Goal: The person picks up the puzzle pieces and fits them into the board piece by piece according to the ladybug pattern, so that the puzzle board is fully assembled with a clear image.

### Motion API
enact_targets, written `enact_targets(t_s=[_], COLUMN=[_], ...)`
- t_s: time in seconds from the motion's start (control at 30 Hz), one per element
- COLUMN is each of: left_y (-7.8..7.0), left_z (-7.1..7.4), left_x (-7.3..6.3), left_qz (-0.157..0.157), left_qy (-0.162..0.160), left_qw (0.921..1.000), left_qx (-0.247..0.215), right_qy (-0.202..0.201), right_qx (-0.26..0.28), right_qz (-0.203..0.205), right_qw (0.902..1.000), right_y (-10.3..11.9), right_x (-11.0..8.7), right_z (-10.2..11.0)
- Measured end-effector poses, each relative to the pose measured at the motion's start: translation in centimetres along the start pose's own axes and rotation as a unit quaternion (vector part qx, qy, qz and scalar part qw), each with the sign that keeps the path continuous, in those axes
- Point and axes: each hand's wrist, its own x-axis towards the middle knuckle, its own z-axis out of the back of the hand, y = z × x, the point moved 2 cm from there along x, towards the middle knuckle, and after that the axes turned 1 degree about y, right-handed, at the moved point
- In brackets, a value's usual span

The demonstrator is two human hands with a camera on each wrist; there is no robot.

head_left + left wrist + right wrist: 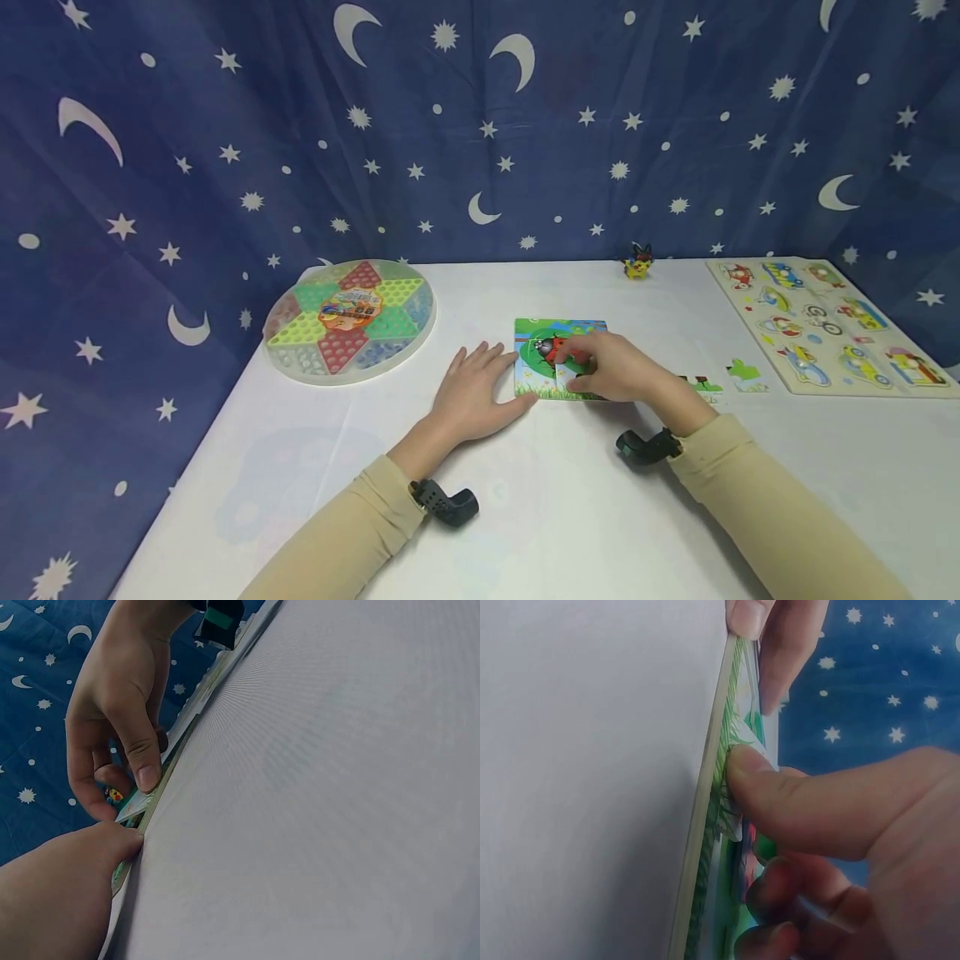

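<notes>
A square ladybug jigsaw puzzle (528,385) lies flat on the table, showing a red ladybug on green with grass along its lower edge. My left hand (474,396) is at its left side, fingers spread and straight, the thumb touching the lower left corner. Over the puzzle's right half, my right hand (617,367) pinches a puzzle piece (729,823) between thumb and fingers. This piece is white with green grass and tilts up from the frame in the right wrist view. My fingers hide part of the puzzle's right side.
Loose puzzle pieces (742,370) lie to the right of the puzzle. A round Chinese checkers board (405,354) sits at the left, a wooden picture board (806,315) at the far right. Near the back edge stands a small yellow figurine (637,265); a starry curtain (465,133) hangs behind.
</notes>
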Motion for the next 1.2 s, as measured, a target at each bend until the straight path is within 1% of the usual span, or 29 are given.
enact_targets(t_s=[0.13, 0.3, 0.5, 0.77, 1.2], left_y=[0.0, 0.1, 0.0, 0.0, 0.1], left_z=[0.0, 0.0, 0.0, 0.1, 0.1], left_x=[0.0, 0.0, 0.0, 0.1, 0.1], left_qz=[-0.001, -0.001, 0.000, 0.003, 0.007], left_qy=[0.002, -0.002, 0.002, 0.006, 0.009], left_qw=[1.0000, 1.0000, 1.0000, 1.0000, 0.9999], left_qx=[0.003, 0.001, 0.000, 0.002, 0.005], right_qy=[-0.002, -0.001, -0.010, -0.017, -0.016], right_qx=[0.001, -0.001, -0.001, -0.004, -0.009], right_qz=[0.011, 0.011, 0.013, 0.025, 0.035], right_qw=[0.9999, 0.9999, 0.9999, 0.9995, 0.9992], right_y=[0.4, 0.7, 1.1, 1.5, 1.8], right_x=[0.3, 0.6, 0.7, 1.0, 1.5], right_z=[-0.2, -0.4, -0.7, -1.1, -1.3])
